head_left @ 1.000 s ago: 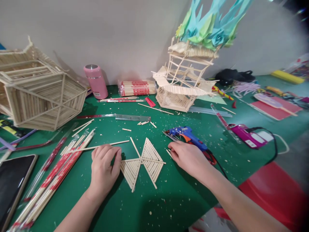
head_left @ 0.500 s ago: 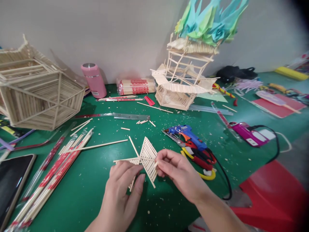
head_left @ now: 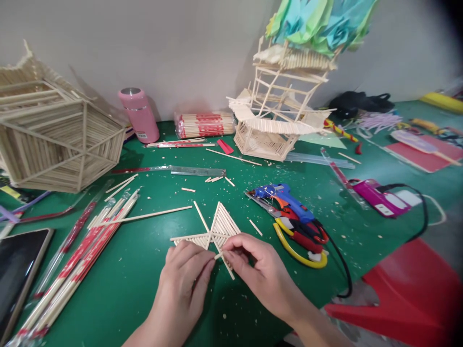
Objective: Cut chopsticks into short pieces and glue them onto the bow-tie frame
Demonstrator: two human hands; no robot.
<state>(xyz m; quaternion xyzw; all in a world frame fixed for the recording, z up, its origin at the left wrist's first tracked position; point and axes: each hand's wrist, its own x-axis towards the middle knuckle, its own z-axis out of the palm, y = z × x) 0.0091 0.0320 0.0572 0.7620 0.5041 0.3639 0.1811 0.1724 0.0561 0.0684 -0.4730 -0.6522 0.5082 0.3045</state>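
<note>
A flat frame of thin wooden sticks [head_left: 222, 220] lies on the green table, its sticks crossing at a centre and some wedges filled with parallel sticks. Over its lower left part is my left hand [head_left: 188, 270], thumb and forefinger pressed together near a short stick [head_left: 218, 256]. My right hand [head_left: 253, 258] pinches the other end of that short stick above the lower right wedge. Fingers hide parts of the frame. To the right lies a blue glue gun [head_left: 285, 198], beside pliers with yellow and red handles [head_left: 307, 255].
Wrapped chopsticks [head_left: 79, 265] and a phone [head_left: 25, 274] lie at left. Behind stand a large stick model [head_left: 68, 144], a pink bottle [head_left: 139, 115] and a tower model [head_left: 267, 137]. A red stool [head_left: 401, 289] is at lower right, a purple device [head_left: 379, 197] above it.
My right hand has moved left toward my left hand, bringing the short stick between them. My left thumb has closed toward the forefinger. A loose stick piece now shows right of the frame.
</note>
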